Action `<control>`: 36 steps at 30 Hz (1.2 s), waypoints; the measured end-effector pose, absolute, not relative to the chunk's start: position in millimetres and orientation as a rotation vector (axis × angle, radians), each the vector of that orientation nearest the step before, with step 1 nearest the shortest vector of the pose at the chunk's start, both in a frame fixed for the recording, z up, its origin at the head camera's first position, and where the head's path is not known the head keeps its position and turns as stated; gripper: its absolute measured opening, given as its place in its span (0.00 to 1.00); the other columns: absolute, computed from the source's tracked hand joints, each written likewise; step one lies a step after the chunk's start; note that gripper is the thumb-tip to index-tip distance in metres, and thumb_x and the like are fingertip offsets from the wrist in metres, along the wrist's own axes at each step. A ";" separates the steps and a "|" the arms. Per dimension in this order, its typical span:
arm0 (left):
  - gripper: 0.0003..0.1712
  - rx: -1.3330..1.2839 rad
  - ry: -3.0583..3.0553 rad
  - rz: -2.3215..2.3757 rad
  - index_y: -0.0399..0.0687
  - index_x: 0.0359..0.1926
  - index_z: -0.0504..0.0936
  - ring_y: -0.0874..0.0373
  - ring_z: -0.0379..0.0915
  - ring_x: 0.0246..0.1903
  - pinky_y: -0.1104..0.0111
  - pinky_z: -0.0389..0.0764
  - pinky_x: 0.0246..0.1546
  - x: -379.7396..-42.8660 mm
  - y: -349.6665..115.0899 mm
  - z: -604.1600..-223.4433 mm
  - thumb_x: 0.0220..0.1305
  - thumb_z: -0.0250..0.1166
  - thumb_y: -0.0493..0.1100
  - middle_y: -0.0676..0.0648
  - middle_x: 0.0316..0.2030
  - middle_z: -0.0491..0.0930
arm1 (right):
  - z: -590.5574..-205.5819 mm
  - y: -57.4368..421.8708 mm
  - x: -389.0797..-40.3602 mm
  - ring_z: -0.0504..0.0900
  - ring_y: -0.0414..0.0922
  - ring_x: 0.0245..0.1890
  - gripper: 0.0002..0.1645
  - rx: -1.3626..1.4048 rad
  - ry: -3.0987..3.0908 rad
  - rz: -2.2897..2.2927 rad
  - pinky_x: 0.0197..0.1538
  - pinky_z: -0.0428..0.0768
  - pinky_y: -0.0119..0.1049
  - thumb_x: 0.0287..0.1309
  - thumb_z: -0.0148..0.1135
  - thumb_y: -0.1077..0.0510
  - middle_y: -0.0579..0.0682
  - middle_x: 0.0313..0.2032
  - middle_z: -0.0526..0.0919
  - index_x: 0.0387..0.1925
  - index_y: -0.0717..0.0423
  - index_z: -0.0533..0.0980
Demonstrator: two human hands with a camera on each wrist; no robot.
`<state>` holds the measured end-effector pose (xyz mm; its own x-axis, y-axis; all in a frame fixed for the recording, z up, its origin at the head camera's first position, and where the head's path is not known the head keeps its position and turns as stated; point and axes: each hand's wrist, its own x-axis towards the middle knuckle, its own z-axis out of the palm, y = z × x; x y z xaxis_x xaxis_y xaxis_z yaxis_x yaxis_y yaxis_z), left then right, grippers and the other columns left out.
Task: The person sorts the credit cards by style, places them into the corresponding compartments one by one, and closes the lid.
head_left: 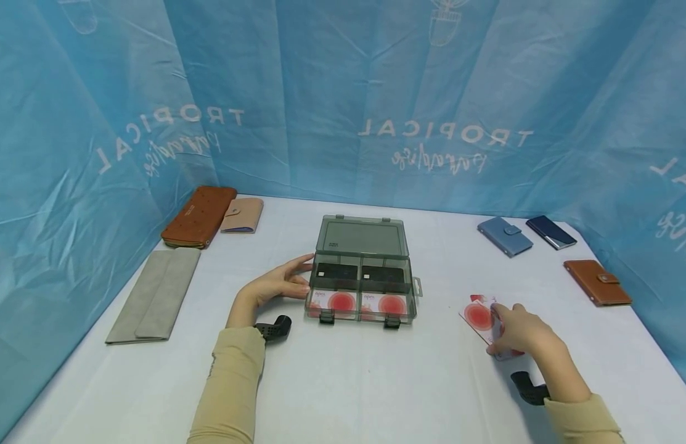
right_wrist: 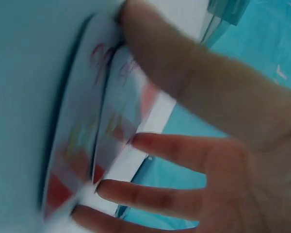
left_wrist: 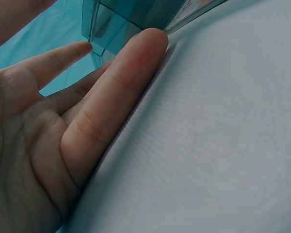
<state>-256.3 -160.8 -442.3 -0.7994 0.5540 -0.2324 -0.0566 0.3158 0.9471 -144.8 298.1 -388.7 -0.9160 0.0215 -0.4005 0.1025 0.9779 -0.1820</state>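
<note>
A translucent green divided plastic case (head_left: 358,285) stands with its lid raised. Dark cards (head_left: 383,275) lie in its back compartments, red-and-white cards (head_left: 333,301) in the front ones. My left hand (head_left: 278,279) is at the case's left side, fingers extended, fingertips right at the wall; the left wrist view shows the palm and one finger (left_wrist: 114,92) along the tablecloth. At the right, my right hand (head_left: 520,330) pinches a red-and-white card (head_left: 478,316) from above. The right wrist view shows two overlapping cards (right_wrist: 77,126), thumb at one end and fingertips along an edge.
Behind the left arm lie a brown zip wallet (head_left: 201,216), a beige card holder (head_left: 243,214) and a grey folded sleeve (head_left: 154,296). Far right are a blue card holder (head_left: 503,235), a dark card case (head_left: 550,232) and a brown card holder (head_left: 596,282). Blue curtains (head_left: 331,111) surround the table.
</note>
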 end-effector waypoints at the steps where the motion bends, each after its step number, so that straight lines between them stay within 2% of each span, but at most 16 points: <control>1: 0.49 0.435 2.057 1.514 0.57 0.72 0.47 0.52 0.68 0.52 0.56 0.67 0.54 -256.4 -160.7 -442.2 0.55 0.66 0.42 0.43 0.70 0.50 | -389.6 297.6 -147.5 0.72 0.54 0.31 0.55 0.084 2.718 -0.282 0.31 0.76 0.46 0.34 0.77 0.48 0.71 0.42 0.69 0.60 0.69 0.62; 4: 0.49 0.436 2.057 1.514 0.57 0.72 0.47 0.52 0.68 0.52 0.56 0.68 0.54 -256.4 -160.4 -442.2 0.55 0.66 0.43 0.43 0.70 0.50 | -390.8 292.4 -157.6 0.73 0.55 0.32 0.50 0.065 2.738 -0.291 0.30 0.77 0.46 0.35 0.76 0.52 0.75 0.46 0.68 0.59 0.69 0.64; 6: 0.49 0.436 2.058 1.512 0.57 0.72 0.47 0.52 0.68 0.52 0.56 0.68 0.54 -256.6 -160.5 -442.3 0.55 0.66 0.43 0.43 0.70 0.50 | -392.1 287.7 -166.0 0.73 0.54 0.31 0.48 0.059 2.748 -0.335 0.28 0.77 0.42 0.37 0.75 0.55 0.73 0.45 0.69 0.60 0.68 0.64; 9: 0.49 0.428 2.063 1.513 0.58 0.72 0.48 0.52 0.68 0.52 0.56 0.68 0.53 -257.2 -161.1 -443.2 0.54 0.66 0.43 0.44 0.70 0.50 | -393.6 280.6 -181.1 0.74 0.55 0.33 0.45 0.020 2.778 -0.390 0.27 0.78 0.42 0.38 0.74 0.57 0.71 0.45 0.71 0.59 0.66 0.66; 15: 0.49 0.446 2.058 1.524 0.57 0.72 0.48 0.52 0.68 0.52 0.56 0.69 0.53 -258.2 -161.2 -443.6 0.55 0.66 0.42 0.43 0.69 0.51 | -401.7 272.7 -213.1 0.73 0.63 0.45 0.44 0.006 2.843 -0.458 0.40 0.77 0.57 0.39 0.74 0.56 0.70 0.48 0.71 0.59 0.65 0.67; 19: 0.48 0.435 2.065 1.518 0.58 0.72 0.48 0.52 0.68 0.52 0.56 0.69 0.53 -257.0 -159.5 -442.5 0.55 0.65 0.40 0.44 0.69 0.51 | -405.9 273.6 -224.8 0.72 0.65 0.46 0.44 -0.013 2.901 -0.459 0.42 0.75 0.59 0.38 0.75 0.55 0.71 0.47 0.71 0.58 0.66 0.68; 23: 0.48 0.423 2.076 1.508 0.58 0.72 0.48 0.51 0.68 0.52 0.56 0.68 0.53 -257.2 -159.5 -443.1 0.55 0.65 0.40 0.44 0.69 0.52 | -405.4 275.1 -227.2 0.72 0.61 0.43 0.41 -0.044 2.948 -0.548 0.42 0.77 0.55 0.38 0.75 0.58 0.68 0.44 0.72 0.56 0.66 0.70; 27: 0.49 0.421 2.076 1.509 0.57 0.72 0.48 0.52 0.68 0.51 0.56 0.69 0.53 -258.4 -160.0 -443.8 0.54 0.66 0.41 0.43 0.69 0.52 | -400.2 276.8 -225.1 0.73 0.56 0.39 0.29 -0.038 2.901 -0.762 0.38 0.79 0.46 0.49 0.66 0.64 0.65 0.41 0.75 0.54 0.68 0.70; 29: 0.49 0.418 2.071 1.513 0.56 0.72 0.48 0.53 0.68 0.51 0.57 0.69 0.52 -258.6 -160.1 -443.6 0.54 0.66 0.40 0.42 0.69 0.52 | -396.6 277.3 -223.5 0.72 0.54 0.37 0.21 -0.027 2.864 -0.865 0.35 0.77 0.42 0.55 0.60 0.64 0.64 0.39 0.75 0.51 0.68 0.71; 31: 0.49 0.425 2.063 1.516 0.55 0.72 0.47 0.52 0.68 0.50 0.57 0.70 0.52 -258.6 -160.3 -443.5 0.54 0.66 0.40 0.41 0.69 0.51 | -392.8 276.8 -222.1 0.71 0.53 0.38 0.18 -0.013 2.818 -0.980 0.36 0.75 0.40 0.58 0.56 0.62 0.63 0.39 0.74 0.49 0.67 0.70; 36: 0.50 0.451 2.052 1.534 0.54 0.72 0.47 0.51 0.68 0.51 0.56 0.70 0.52 -257.8 -160.5 -442.9 0.54 0.67 0.42 0.39 0.69 0.51 | -382.3 267.4 -218.2 0.73 0.51 0.42 0.29 0.072 2.600 -1.447 0.49 0.73 0.46 0.62 0.55 0.55 0.57 0.44 0.72 0.58 0.67 0.61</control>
<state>-257.8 -160.5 -442.9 -0.8016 0.5575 -0.2160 -0.0493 0.2985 0.9531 -218.2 267.4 -382.3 -0.9852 -0.0379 -0.1669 0.1218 0.5295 -0.8395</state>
